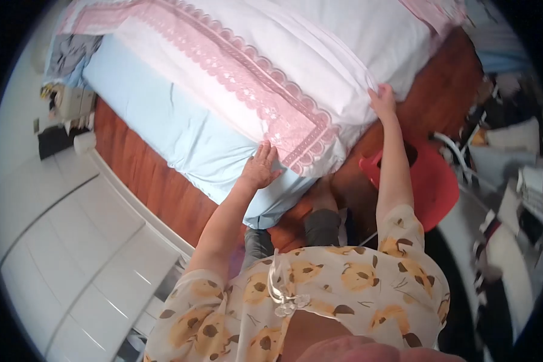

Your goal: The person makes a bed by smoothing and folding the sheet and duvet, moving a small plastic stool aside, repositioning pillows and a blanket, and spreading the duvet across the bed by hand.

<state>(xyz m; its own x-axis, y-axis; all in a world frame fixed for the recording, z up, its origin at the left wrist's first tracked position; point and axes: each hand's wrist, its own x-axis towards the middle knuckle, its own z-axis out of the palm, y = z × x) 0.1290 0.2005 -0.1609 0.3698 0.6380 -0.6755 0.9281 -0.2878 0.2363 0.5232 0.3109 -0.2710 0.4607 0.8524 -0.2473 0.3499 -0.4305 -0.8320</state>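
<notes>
A: Where's the quilt (320, 78)?
B: Spread over the bed, white with a pink scalloped border. Its near corner lies at the bed's near end, with the blue sheet (157, 114) showing along the left side.
A: And the hands?
B: The left hand (261, 166) is open, palm down, its fingers at the pink border and the rest over the blue sheet. The right hand (382, 101) is pinching the quilt's white edge, at the bed's right side.
A: Anything in the way on that side?
B: A red chair (435, 187), just beneath and beside the right forearm. Beyond it, a heap of clutter (513, 142) crowds the right; most of it is too blurred to name.
A: And to the left?
B: A strip of reddish wood floor (136, 145), then glossy white panels (72, 253). Farther up, near the bed's far left corner, a small cabinet (73, 104) stands with a black item (53, 142) and a white roll (84, 142) just nearer.
A: Close to the body?
B: Grey trousers (323, 226), right against the bed's near end.
</notes>
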